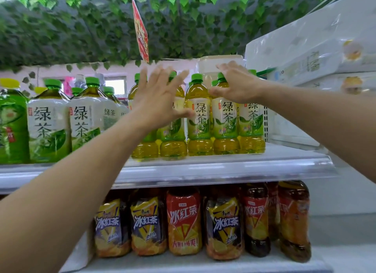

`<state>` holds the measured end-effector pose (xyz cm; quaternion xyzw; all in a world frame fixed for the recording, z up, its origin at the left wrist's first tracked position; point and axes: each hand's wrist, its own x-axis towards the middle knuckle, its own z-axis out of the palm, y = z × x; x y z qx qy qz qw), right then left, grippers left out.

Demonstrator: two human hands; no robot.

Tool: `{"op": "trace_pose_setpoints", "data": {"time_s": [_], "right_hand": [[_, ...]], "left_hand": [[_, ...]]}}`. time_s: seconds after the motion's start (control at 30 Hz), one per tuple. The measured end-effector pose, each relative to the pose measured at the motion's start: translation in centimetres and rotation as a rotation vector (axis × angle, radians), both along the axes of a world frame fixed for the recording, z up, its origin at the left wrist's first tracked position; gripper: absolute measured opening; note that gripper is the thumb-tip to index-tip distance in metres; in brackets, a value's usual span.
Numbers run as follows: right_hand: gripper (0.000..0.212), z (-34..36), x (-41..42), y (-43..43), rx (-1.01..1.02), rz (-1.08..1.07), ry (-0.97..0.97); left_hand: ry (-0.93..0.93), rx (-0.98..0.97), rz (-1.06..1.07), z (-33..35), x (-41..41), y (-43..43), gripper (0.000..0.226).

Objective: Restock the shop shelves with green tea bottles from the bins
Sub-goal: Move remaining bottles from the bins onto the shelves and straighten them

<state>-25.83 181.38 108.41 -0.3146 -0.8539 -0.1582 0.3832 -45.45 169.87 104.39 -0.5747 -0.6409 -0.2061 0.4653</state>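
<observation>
On the upper shelf (284, 158), small green tea bottles (200, 118) stand in a row; left hand (158, 97), fingers spread, before them; right hand (238, 83), fingers apart, rests on their caps.

Top shelf (223, 162) — left hand (160, 95) splayed before green tea bottles (199, 118); right hand (236, 83) rests across their caps. Iced tea bottles (183, 221) below.

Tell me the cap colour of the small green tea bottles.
Green caps, seen best in the head view.
</observation>
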Motion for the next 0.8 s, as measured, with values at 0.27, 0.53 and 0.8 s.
{"op": "trace_pose_setpoints", "data": {"time_s": [0.27,0.53,0.8], "right_hand": [[0.080,1.2,-4.0,-2.4,0.060,0.054,-0.092],[0.090,0.6,-4.9,-2.3,-0.037,0.086,-0.086],[0.086,0.4,-5.2,-2.6,-0.042,0.077,-0.075]], "left_hand": [[0.011,-0.149,0.075,-1.0,-2.6,-1.1,0.133],[0.115,-0.088,0.197,-1.2,-2.4,0.4,0.132],[0.149,-0.092,0.239,-1.1,-2.8,0.8,0.132]]}}
